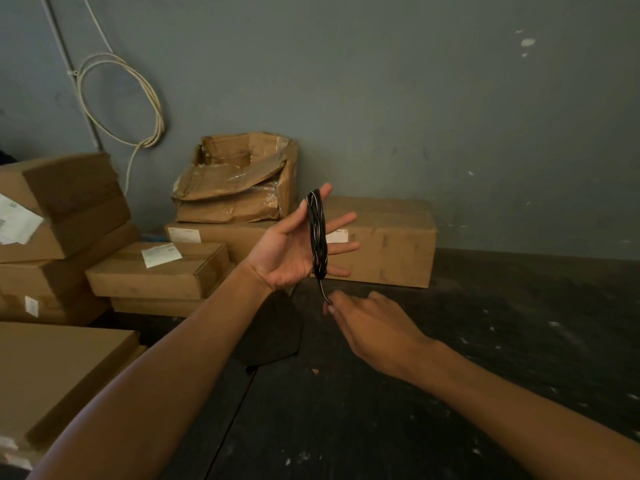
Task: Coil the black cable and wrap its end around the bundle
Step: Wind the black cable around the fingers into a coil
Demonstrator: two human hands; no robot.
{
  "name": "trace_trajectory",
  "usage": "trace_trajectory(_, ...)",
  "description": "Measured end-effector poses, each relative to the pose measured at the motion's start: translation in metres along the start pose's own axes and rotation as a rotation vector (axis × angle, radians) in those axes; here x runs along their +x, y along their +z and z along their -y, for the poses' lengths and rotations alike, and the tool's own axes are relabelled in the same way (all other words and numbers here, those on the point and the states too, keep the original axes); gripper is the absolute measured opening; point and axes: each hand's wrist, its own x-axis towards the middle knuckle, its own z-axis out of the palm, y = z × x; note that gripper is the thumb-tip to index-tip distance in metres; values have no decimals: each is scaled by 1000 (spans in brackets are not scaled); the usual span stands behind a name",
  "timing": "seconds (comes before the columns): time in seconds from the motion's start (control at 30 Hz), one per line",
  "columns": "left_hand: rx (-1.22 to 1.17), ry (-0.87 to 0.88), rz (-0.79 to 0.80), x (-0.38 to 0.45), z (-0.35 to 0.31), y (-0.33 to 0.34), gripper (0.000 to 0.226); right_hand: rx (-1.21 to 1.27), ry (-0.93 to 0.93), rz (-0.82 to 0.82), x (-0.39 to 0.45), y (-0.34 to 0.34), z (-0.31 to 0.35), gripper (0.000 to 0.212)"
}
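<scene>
Coiling done: black cable [318, 233] looped round my flat, straight-fingered left hand [294, 249]. My right hand [367, 323] pinches the loose end [323, 292] at 6 o'clock (short tail). Next: probably wrap it round the bundle, kept taut.

Fig.: free room vs. obstacles. We see open air to the right of the right hand [374, 323] and above the dark floor [450, 375], bounded far by the grey wall [415, 98]. Far of the left hand [294, 247], w/ black cable [318, 233] looped round its fingers, a long carton [388, 244] blocks passage just behind; a crushed carton [239, 181] sits atop boxes to its left. Stacked cartons [69, 220] close the left side; a flat carton [59, 375] fills the near left. A white cable loop [121, 98] hangs on the wall, far left.
</scene>
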Motion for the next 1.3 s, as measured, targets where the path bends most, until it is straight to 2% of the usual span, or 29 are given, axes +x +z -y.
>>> trace_trajectory(0.1,50,-28,-59,2,6,-3,44,-28,2,12,1,-8,0,14)
trace_trajectory(0.23,148,-122,-124,-2,14,-6,47,-60,-20,0,0,-22,-6,23)
trace_trajectory(0.47,286,-267,-91,-21,27,-13,39,-18,34,25,12,-65,-22,15)
trace_trajectory(0.57,331,-275,-113,-25,32,-9,35,211,174,78,17,-71,-27,17)
trace_trajectory(0.7,558,-277,-20,-24,31,6,30,638,446,231,15,-69,-35,26)
trace_trajectory(0.77,645,-268,18,-24,30,9,28,763,537,288,13,-68,-39,28)
trace_trajectory(0.87,726,-273,3,-23,32,6,27,856,644,344,13,-68,-41,32)
trace_trajectory(1.03,976,-256,14,-21,34,8,29,1015,870,323,17,-65,-40,34)
trace_trajectory(1.17,1213,-187,34,-16,38,16,36,1077,954,325,15,-56,-42,34)
trace_trajectory(1.3,1332,-136,78,-17,43,21,26,1216,1021,376,12,-47,-48,34)
